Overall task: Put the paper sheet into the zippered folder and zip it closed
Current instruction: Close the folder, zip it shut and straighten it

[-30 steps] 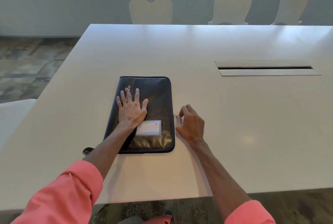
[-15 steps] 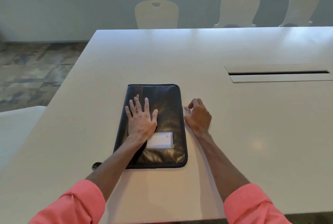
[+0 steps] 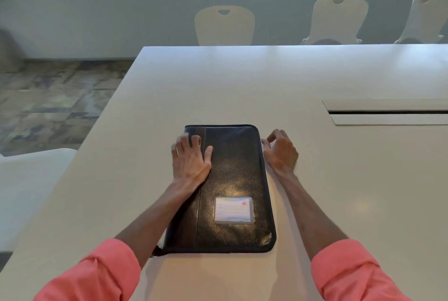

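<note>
A black zippered folder (image 3: 232, 174) lies flat and closed on the white table (image 3: 242, 82), a small label card (image 3: 234, 210) in a window on its cover. My left hand (image 3: 190, 159) rests flat on the folder's far left part, fingers spread. My right hand (image 3: 280, 151) is at the folder's right edge near the far corner, thumb and fingers pinched on the small metal zipper pull (image 3: 262, 140). No paper sheet is visible.
A cable slot (image 3: 388, 113) is set into the table at the right. White chairs (image 3: 224, 25) stand along the far side. The table's left edge runs close to the folder, with floor beyond. Another white surface (image 3: 31, 179) sits at the left.
My right hand has slid along the folder's right edge toward the far corner with the zipper pull. My left hand has shifted to the folder's far left part.
</note>
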Action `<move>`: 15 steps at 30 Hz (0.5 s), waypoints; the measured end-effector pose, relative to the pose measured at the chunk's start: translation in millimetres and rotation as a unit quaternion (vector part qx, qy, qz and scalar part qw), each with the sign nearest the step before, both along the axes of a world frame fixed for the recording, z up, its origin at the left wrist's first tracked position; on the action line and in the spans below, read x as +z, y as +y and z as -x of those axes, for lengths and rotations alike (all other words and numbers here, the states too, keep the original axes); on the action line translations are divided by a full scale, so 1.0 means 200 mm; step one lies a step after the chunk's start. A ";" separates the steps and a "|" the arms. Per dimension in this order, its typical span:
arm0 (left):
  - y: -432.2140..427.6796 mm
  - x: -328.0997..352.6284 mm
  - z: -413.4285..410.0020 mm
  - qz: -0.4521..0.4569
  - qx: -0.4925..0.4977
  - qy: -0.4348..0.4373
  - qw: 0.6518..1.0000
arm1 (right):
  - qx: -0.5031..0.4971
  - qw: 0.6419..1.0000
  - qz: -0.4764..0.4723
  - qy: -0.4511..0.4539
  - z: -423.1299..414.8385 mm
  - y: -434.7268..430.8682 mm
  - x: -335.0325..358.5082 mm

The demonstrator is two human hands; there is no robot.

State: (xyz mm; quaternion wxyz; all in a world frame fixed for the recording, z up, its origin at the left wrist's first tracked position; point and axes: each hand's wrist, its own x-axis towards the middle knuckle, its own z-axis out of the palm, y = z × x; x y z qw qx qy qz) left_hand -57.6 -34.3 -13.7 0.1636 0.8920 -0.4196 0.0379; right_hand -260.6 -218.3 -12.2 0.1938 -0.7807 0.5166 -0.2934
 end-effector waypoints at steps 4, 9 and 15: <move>-0.01 -0.06 -0.06 -0.042 -0.001 0.084 0.996 | -0.004 1.000 0.008 0.000 -0.03 -0.06 -0.03; -0.01 -0.06 -0.06 -0.057 -0.011 0.083 0.995 | 0.007 1.000 0.016 0.009 -0.09 -0.13 -0.03; 0.00 -0.08 -0.06 -0.057 -0.017 0.077 0.995 | 0.031 0.999 0.017 0.020 -0.16 -0.20 -0.02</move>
